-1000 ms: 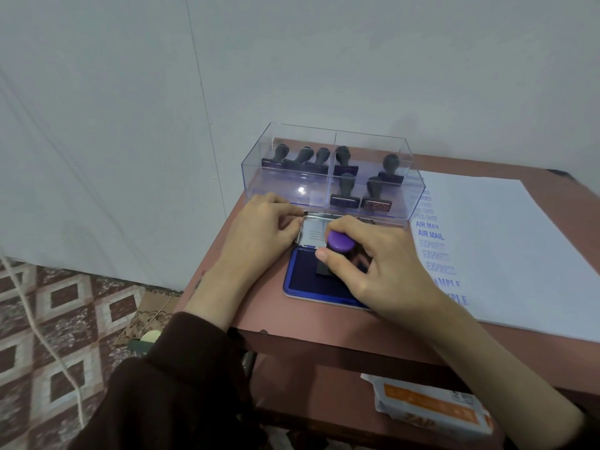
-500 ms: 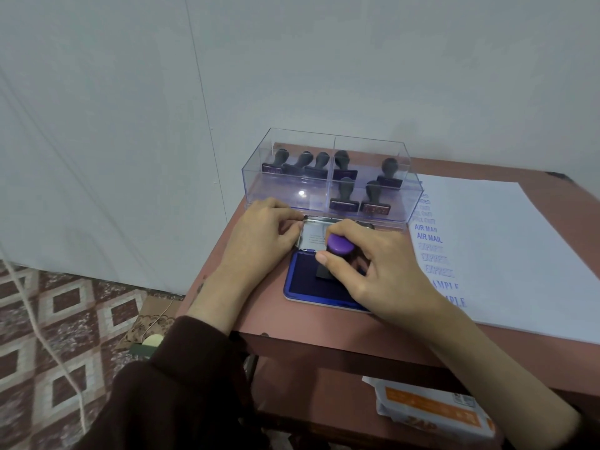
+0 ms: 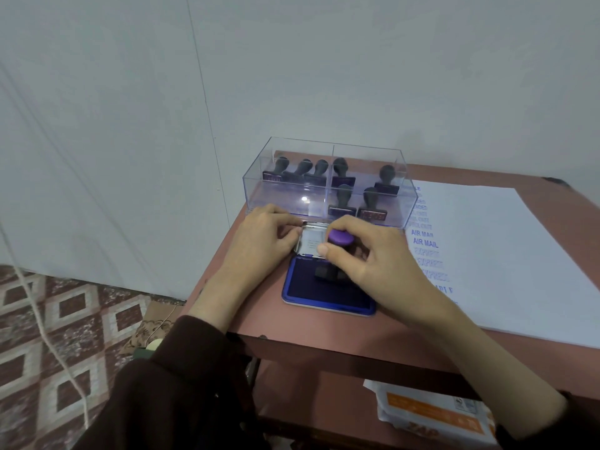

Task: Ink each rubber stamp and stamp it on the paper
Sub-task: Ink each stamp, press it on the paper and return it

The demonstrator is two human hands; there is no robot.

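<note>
Right hand (image 3: 373, 264) is gripping purple-knobbed stamp (image 3: 339, 238) on ink pad (image 3: 311, 287); left hand (image 3: 263, 241) is pinching lid (image 3: 313, 237). Clear box (image 3: 292, 203) beyond is holding seven stamps.

Paper (image 3: 487, 241): "AIR MAIL" twice

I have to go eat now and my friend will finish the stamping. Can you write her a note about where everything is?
Right hand: fingers hold the purple-topped stamp, its base down on the blue ink pad.
Left hand: steadies the pad's open lid.
Done: a column of blue prints, such as AIR MAIL, on the paper.
Left: stamp this one on the paper; seven more stamps stand in the clear box.
</note>
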